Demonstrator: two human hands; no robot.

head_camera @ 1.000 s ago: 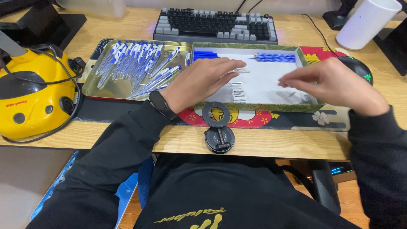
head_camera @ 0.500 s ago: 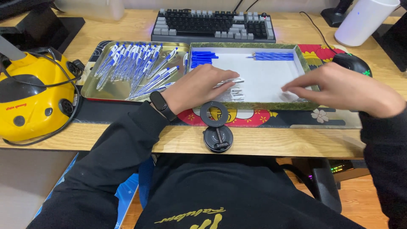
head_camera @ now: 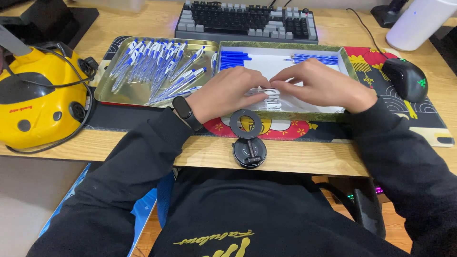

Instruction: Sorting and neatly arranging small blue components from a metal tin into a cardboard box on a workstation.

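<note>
My left hand (head_camera: 228,93) and my right hand (head_camera: 326,85) meet over the front of a shallow green-rimmed box (head_camera: 304,115). Their fingertips pinch the same white pen barrel (head_camera: 266,91) between them. More white barrels (head_camera: 272,103) lie under my hands. At the back of the box lie blue pen caps (head_camera: 235,59) on the left and thin blue refills (head_camera: 316,58) on the right. Left of the box stands a metal tray (head_camera: 102,95) with several finished blue-and-white pens (head_camera: 157,66). A black watch (head_camera: 184,112) is on my left wrist.
A keyboard (head_camera: 247,19) lies behind the box and a black mouse (head_camera: 404,78) to its right. A yellow ladybird-shaped device (head_camera: 38,100) with a cable sits at the left. There is a white cylinder (head_camera: 419,21) at the back right. A black round stand (head_camera: 247,138) sits at the desk's front edge.
My right hand has moved left from the box's right side to meet my left hand. Both hands now hold a white barrel together at the box's front middle.
</note>
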